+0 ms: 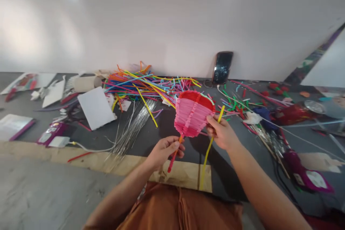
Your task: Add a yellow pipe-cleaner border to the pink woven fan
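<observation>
A pink cup-shaped piece made of pipe cleaners (185,115), red inside its upper rim, is held up over the table's front. Beneath it, my left hand (164,151) pinches its orange-and-red stem (172,161), which points down and toward me. At the piece's right side, my right hand (222,134) is closed around a yellow pipe cleaner (207,156). This strip sticks up past the fingers and hangs down toward the table edge. The right fingertips are at the pink side, and I cannot tell whether they also grip it.
Behind the hands lies a pile of coloured pipe cleaners (142,82) beside bare wires (134,125). A phone (223,67) leans on the white panel (172,21). Purple glue guns (307,176) lie right and left. A white card (96,108) and brown paper (185,174) are also there.
</observation>
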Action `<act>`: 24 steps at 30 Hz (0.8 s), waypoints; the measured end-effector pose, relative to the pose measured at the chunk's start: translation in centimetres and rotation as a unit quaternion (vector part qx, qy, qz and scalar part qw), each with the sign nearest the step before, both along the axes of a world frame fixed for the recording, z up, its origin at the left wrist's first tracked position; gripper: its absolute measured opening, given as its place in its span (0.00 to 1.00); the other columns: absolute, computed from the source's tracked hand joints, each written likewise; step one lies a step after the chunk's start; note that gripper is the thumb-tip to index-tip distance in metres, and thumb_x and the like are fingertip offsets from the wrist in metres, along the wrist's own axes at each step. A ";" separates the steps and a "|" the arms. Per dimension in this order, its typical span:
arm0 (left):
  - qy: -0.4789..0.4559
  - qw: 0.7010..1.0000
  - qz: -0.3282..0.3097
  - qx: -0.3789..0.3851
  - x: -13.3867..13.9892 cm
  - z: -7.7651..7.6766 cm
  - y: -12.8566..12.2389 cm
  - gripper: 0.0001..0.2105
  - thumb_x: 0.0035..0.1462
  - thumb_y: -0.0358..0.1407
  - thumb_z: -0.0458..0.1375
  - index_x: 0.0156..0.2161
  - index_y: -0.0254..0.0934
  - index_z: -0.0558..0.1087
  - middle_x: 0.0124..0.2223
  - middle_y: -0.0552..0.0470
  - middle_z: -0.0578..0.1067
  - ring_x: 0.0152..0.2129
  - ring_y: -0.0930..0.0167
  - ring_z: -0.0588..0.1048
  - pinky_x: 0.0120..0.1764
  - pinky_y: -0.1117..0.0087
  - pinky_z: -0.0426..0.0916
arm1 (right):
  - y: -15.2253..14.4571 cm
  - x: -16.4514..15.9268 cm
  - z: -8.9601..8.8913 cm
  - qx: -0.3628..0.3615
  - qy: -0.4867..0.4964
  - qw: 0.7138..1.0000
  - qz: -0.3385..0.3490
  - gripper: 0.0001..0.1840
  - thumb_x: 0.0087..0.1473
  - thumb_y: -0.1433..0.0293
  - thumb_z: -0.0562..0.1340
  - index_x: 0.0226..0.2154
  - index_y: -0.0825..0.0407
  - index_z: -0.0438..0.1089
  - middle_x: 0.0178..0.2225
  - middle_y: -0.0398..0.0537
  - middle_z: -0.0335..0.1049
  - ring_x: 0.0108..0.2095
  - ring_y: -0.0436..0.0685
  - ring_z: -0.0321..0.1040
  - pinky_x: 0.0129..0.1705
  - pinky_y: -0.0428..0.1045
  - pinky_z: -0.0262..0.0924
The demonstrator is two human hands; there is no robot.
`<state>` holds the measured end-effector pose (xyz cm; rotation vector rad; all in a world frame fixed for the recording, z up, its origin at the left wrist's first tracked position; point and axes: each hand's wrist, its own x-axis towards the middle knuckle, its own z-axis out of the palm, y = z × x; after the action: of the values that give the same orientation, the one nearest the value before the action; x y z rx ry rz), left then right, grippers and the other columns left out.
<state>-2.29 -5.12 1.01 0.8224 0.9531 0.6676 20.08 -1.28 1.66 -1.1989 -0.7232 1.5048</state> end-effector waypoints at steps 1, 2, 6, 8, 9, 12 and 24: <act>-0.026 0.999 0.000 -0.030 0.0 0.2 0.2 0.21 0.45 0.48 0.65 0.36 0.32 0.72 0.31 0.48 0.76 0.24 0.73 0.75 0.32 0.70 0.70 | -0.2 0.0 -0.1 -0.003 0.004 1.000 -0.006 0.23 0.37 0.56 0.71 0.23 0.51 0.59 0.17 0.33 0.51 0.16 0.42 0.47 0.15 0.40 0.38; -0.047 0.997 0.002 -0.054 0.1 0.4 0.4 0.21 0.44 0.48 0.66 0.35 0.32 0.72 0.32 0.47 0.76 0.24 0.72 0.75 0.33 0.69 0.71 | -0.4 0.0 -0.2 -0.006 0.008 1.000 -0.011 0.24 0.37 0.56 0.71 0.22 0.51 0.58 0.17 0.32 0.51 0.16 0.42 0.47 0.15 0.40 0.38; -0.064 0.994 0.004 -0.092 0.6 0.7 1.2 0.20 0.40 0.45 0.69 0.31 0.30 0.72 0.30 0.47 0.77 0.23 0.73 0.75 0.32 0.69 0.72 | -0.6 -0.1 -1.0 -0.011 0.022 0.999 -0.022 0.24 0.36 0.56 0.72 0.22 0.51 0.58 0.17 0.32 0.51 0.15 0.42 0.47 0.15 0.40 0.37; -0.037 0.995 0.002 -0.088 1.0 0.5 1.4 0.19 0.39 0.44 0.70 0.30 0.30 0.72 0.29 0.48 0.77 0.22 0.74 0.75 0.31 0.70 0.73 | -0.6 -0.2 -1.3 -0.007 0.026 0.999 -0.027 0.23 0.37 0.56 0.71 0.22 0.51 0.59 0.17 0.33 0.51 0.16 0.42 0.47 0.15 0.40 0.37; -0.021 0.996 0.002 -0.085 1.1 0.4 1.6 0.19 0.39 0.43 0.70 0.30 0.30 0.72 0.29 0.48 0.77 0.22 0.74 0.75 0.31 0.70 0.73 | -0.6 -0.2 -1.4 -0.004 0.027 0.999 -0.031 0.23 0.38 0.56 0.71 0.22 0.51 0.60 0.17 0.33 0.51 0.16 0.42 0.47 0.15 0.40 0.37; 0.006 0.996 0.009 -0.084 1.6 -0.2 1.9 0.18 0.39 0.42 0.70 0.29 0.31 0.72 0.28 0.49 0.77 0.20 0.75 0.75 0.28 0.72 0.72 | -0.7 -0.1 -1.6 0.004 0.029 0.999 -0.040 0.21 0.40 0.56 0.70 0.23 0.51 0.61 0.18 0.34 0.52 0.16 0.42 0.47 0.15 0.41 0.38; -0.153 0.968 -0.077 -0.185 3.0 0.9 1.8 0.14 0.43 0.36 0.69 0.31 0.29 0.73 0.25 0.50 0.76 0.14 0.80 0.69 0.20 0.78 0.68 | 0.0 0.1 -2.5 -0.016 0.080 0.994 -0.076 0.21 0.35 0.61 0.72 0.21 0.49 0.59 0.17 0.34 0.53 0.17 0.44 0.47 0.17 0.42 0.43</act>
<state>0.74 -3.32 1.86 0.4404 0.6944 0.4458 20.19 -1.23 -0.81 -1.1169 -0.4897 1.4705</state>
